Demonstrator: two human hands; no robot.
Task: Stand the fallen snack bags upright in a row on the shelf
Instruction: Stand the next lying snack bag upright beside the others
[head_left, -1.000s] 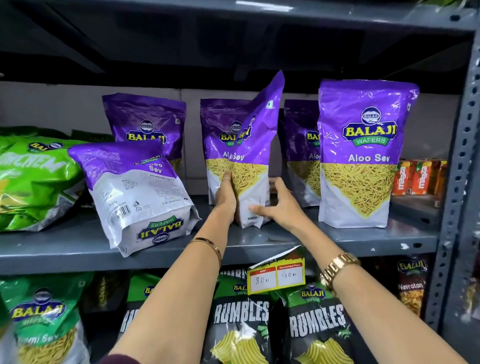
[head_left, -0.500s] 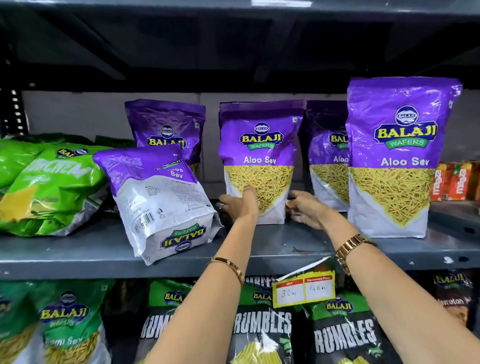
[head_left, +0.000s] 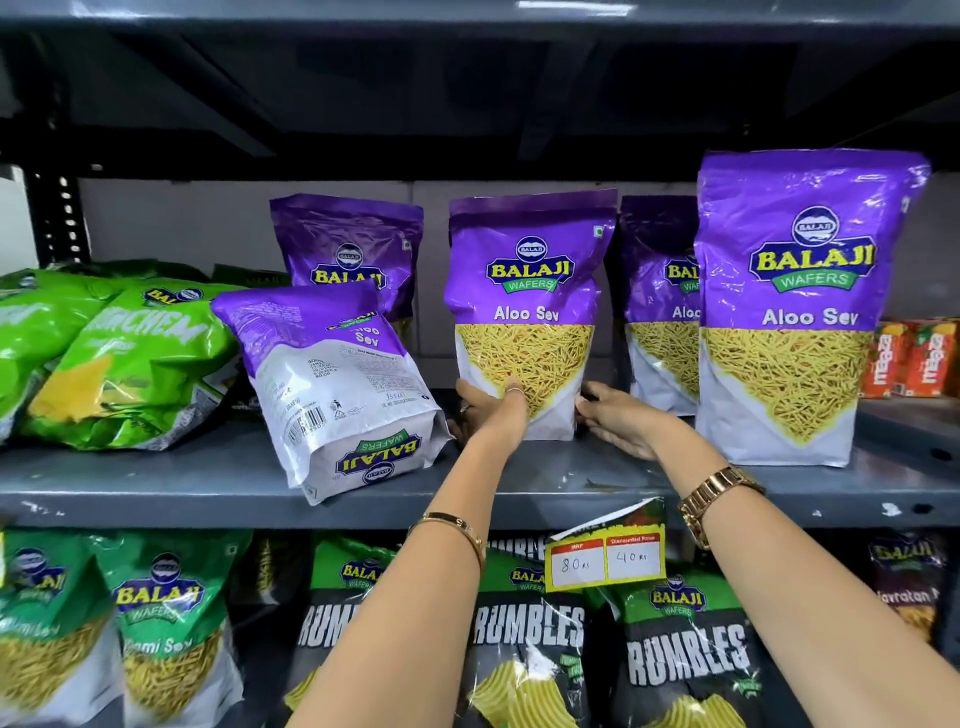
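A purple Aloo Sev bag stands upright at the middle of the grey shelf, facing me. My left hand grips its lower left corner, and my right hand cups its lower right corner. To the left, another purple Aloo Sev bag lies tipped back, bottom toward me and back side up. Three more purple bags stand upright: one at the back left, one at the back right, and a large one at the front right.
Green snack bags lie slumped at the shelf's left end. Orange Maaza cartons sit at the far right. A price tag hangs from the shelf edge. Rumbles bags and green Balaji bags fill the shelf below.
The middle bag was turned side-on and tilted; now it faces front and stands straight. Both hands stay at its base. The view has shifted left.
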